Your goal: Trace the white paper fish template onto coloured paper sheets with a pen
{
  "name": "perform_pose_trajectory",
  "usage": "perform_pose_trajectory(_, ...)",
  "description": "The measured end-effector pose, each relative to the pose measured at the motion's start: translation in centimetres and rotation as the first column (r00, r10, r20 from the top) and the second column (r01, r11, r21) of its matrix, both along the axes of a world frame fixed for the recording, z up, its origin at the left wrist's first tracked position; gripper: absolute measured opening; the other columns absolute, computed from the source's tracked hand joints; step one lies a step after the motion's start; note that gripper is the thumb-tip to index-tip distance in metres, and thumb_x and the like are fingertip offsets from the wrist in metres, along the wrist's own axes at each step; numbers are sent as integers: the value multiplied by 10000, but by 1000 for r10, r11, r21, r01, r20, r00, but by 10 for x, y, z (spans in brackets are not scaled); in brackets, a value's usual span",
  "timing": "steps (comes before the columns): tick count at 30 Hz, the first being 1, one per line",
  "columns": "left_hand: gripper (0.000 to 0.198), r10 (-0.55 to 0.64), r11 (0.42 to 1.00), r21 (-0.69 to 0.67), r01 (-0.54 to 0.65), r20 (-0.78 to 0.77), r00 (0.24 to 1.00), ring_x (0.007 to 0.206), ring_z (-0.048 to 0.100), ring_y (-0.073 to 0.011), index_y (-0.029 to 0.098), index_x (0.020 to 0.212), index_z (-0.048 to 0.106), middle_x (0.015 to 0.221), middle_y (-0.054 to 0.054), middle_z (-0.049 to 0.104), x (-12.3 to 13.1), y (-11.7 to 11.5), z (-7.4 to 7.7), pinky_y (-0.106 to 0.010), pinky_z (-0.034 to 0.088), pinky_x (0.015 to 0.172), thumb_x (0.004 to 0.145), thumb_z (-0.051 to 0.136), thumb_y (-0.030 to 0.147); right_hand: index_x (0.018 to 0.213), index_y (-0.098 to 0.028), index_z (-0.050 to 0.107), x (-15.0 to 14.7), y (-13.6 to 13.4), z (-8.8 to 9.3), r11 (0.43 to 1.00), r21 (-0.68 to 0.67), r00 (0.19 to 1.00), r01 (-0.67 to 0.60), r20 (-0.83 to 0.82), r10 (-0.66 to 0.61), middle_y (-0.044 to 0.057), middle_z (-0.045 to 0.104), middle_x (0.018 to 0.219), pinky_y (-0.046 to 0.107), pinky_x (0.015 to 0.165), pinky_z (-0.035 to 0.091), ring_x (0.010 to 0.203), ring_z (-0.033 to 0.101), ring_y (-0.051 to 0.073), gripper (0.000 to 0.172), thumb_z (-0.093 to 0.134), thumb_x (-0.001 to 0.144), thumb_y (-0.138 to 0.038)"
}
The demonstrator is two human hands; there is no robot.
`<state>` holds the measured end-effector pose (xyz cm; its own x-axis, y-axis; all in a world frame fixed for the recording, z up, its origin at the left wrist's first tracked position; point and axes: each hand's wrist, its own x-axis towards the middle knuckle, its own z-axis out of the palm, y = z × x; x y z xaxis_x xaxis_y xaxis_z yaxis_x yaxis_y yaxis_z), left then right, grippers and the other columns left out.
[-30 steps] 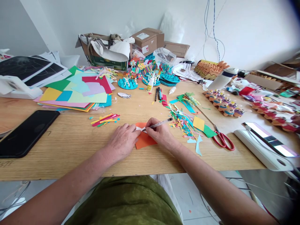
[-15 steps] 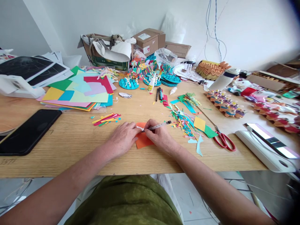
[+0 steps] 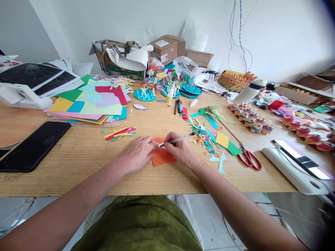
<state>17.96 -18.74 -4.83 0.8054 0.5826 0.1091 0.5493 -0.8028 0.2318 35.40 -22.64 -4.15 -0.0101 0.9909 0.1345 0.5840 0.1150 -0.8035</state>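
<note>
An orange piece of paper (image 3: pixel 162 157) lies on the wooden table (image 3: pixel 78 153) near its front edge. My left hand (image 3: pixel 137 153) rests on the paper's left side, fingers curled down, pressing a small white shape against it. My right hand (image 3: pixel 180 150) is closed on a pen (image 3: pixel 180 139) whose tip touches the paper by the white shape. The pen's back end points right and away from me.
A black phone (image 3: pixel 34 146) lies at the left, a stack of coloured paper sheets (image 3: pixel 89 101) behind it. Paper scraps (image 3: pixel 206 139) and red scissors (image 3: pixel 248 158) lie right of my hands. A white paper trimmer (image 3: pixel 298 164) sits at the right edge. Boxes (image 3: pixel 167 47) and paper crafts crowd the back.
My hands have stayed on the orange paper; the pen shifted only slightly. The view has drifted a little.
</note>
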Motion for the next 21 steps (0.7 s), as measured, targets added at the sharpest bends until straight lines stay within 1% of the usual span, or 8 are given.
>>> perform_pose_trajectory(5, 278, -3, 1000, 1, 3, -5, 1000, 905, 498, -198, 202, 1092, 561, 921, -43, 514, 1, 0, 1, -327, 413, 798, 817, 543, 174, 655, -199, 457, 0, 0, -2, 1000, -22, 1000, -4, 17, 4, -54, 423, 537, 226, 460, 283, 492, 376, 101, 59, 424, 668, -152)
perform_pose_trajectory(8, 277, -5, 1000, 0, 5, 3, 1000, 908, 497, -195, 205, 1091, 558, 931, -42, 515, 0, 0, 0, -323, 411, 799, 815, 547, 182, 658, -199, 458, 0, 0, -3, 1000, -11, 1000, 4, 28, -4, -51, 435, 547, 227, 463, 285, 499, 382, 104, 65, 420, 669, -147)
perform_pose_trajectory(14, 240, -9, 1000, 16, 9, 7, 1000, 896, 498, -198, 208, 1060, 567, 915, -39, 521, 0, 1, -2, -323, 410, 783, 823, 538, 195, 663, -200, 453, -5, -1, 0, 1000, -18, 999, -20, 25, 20, -46, 435, 551, 232, 470, 293, 508, 385, 110, 49, 421, 675, -165)
perform_pose_trajectory(21, 224, 0, 1000, 9, 0, 5, 1000, 895, 499, -192, 210, 1051, 570, 920, -35, 522, 1, 0, 3, -317, 406, 791, 833, 525, 197, 667, -197, 453, -9, -5, 0, 999, 13, 999, -37, 32, 36, -49, 428, 551, 227, 469, 282, 507, 375, 104, 50, 420, 684, -163)
